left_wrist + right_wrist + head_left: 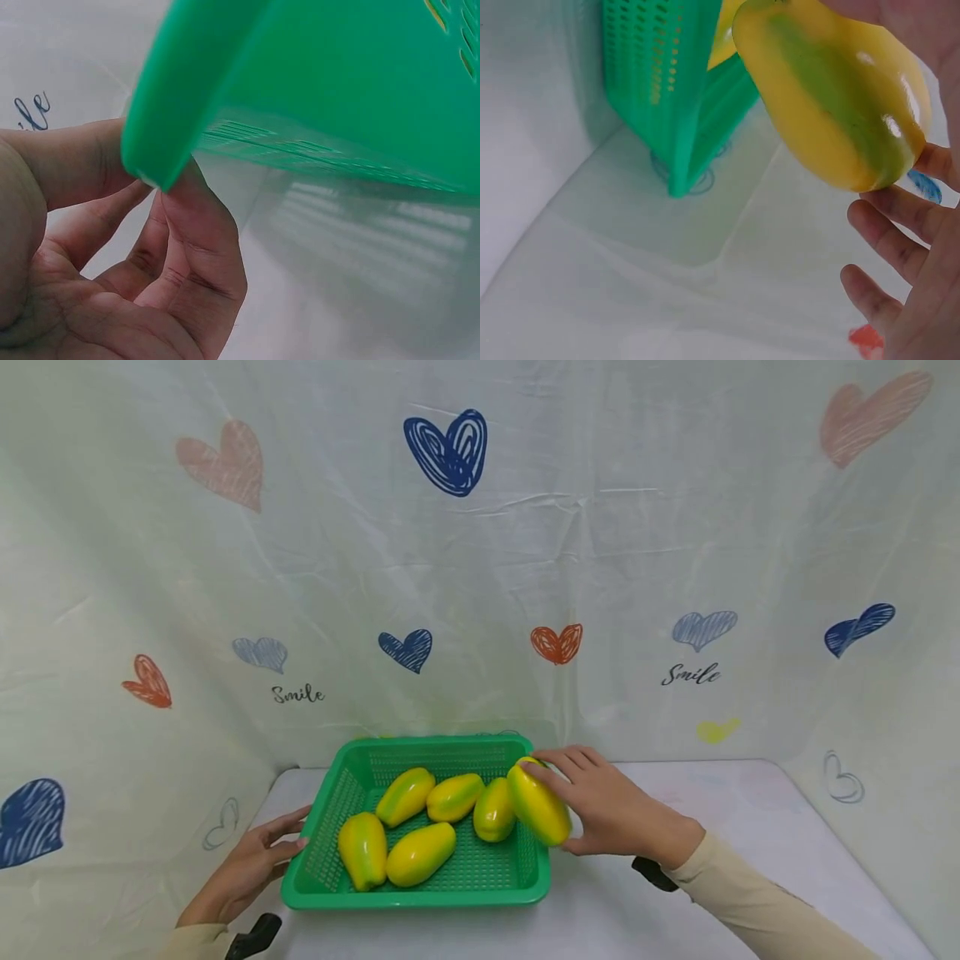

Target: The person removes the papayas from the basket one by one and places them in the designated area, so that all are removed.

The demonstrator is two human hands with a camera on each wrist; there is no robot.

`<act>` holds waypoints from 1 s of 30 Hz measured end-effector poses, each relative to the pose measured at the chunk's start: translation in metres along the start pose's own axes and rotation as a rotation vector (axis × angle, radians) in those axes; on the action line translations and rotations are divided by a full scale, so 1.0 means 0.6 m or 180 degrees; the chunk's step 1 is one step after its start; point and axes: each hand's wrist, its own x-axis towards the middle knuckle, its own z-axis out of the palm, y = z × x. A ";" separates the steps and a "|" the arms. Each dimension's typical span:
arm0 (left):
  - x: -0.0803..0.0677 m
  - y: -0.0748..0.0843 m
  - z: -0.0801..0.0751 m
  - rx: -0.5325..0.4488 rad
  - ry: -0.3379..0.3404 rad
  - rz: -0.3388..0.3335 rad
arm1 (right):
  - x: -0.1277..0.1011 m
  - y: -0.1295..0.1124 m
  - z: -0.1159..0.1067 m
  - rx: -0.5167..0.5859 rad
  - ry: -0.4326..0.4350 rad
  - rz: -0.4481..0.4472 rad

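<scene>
A green plastic basket (pixel 420 900) stands on the table with several yellow papayas (pixel 421 855) streaked with green inside it. My left hand (pixel 251 868) is at the basket's left side, thumb and fingers pinching the rim (pixel 169 105). In the head view my right hand (pixel 611 802) holds one papaya (pixel 538 803) over the basket's right rim, tilted and overlapping that rim. The right wrist view shows this papaya (pixel 832 97) between the thumb side and the fingertips, with the lower fingers (pixel 885 240) spread apart below it.
A white table (pixel 675 785) carries the basket. Behind it and at both sides hangs a pale curtain (pixel 480 568) printed with hearts and the word Smile. A dark wrist mount (pixel 654 874) sits at the right sleeve, another mount (pixel 255 935) at the left.
</scene>
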 end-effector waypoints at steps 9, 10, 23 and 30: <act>-0.003 0.000 -0.001 -0.0058 -0.0026 0.0049 | -0.057 0.034 0.020 0.0130 0.0086 0.0607; -0.003 0.000 0.000 -0.0063 -0.0024 0.0050 | -0.063 0.038 0.024 0.0141 0.0065 0.0684; 0.000 -0.004 0.002 -0.0133 -0.0020 0.0039 | -0.123 0.072 0.087 0.0259 -0.0225 0.1370; -0.003 -0.004 0.001 -0.0133 -0.0024 0.0042 | -0.132 0.078 0.105 0.0264 -0.0328 0.1461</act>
